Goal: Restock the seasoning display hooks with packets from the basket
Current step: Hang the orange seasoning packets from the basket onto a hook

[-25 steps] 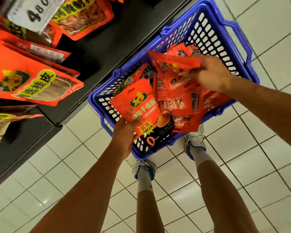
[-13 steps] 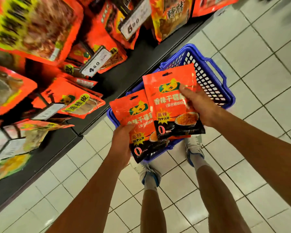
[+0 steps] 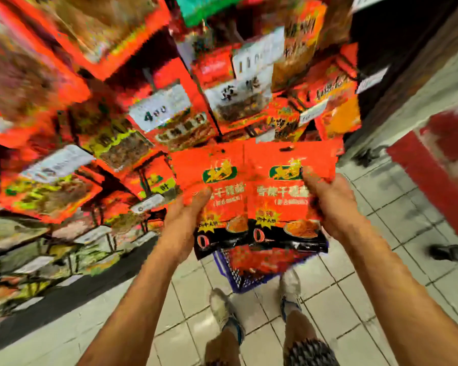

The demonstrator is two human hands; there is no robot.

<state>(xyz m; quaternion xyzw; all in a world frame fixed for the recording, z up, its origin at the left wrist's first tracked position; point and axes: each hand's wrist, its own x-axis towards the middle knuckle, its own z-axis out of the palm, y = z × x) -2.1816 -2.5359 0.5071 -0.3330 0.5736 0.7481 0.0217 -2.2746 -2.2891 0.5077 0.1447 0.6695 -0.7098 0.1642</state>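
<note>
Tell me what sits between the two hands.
In the head view, two red seasoning packets span the gap, side by side, the left hand gripping one and the right hand the other.

Glossy plastic-film packets (image 3: 280, 196), a plastic lattice basket (image 3: 238, 278), paper price tags (image 3: 159, 107) and smooth glazed floor tiles (image 3: 328, 307).

pale tiled floor (image 3: 397, 207), dark shelf base (image 3: 72, 294), blurred white price tags (image 3: 159, 108), indoor light

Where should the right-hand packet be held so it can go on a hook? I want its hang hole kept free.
Keep the fingers on the right packet's right edge at mid-height, coming from the side. Its hang hole sits at top centre, uncovered, so that grip probably leaves it free.
</note>
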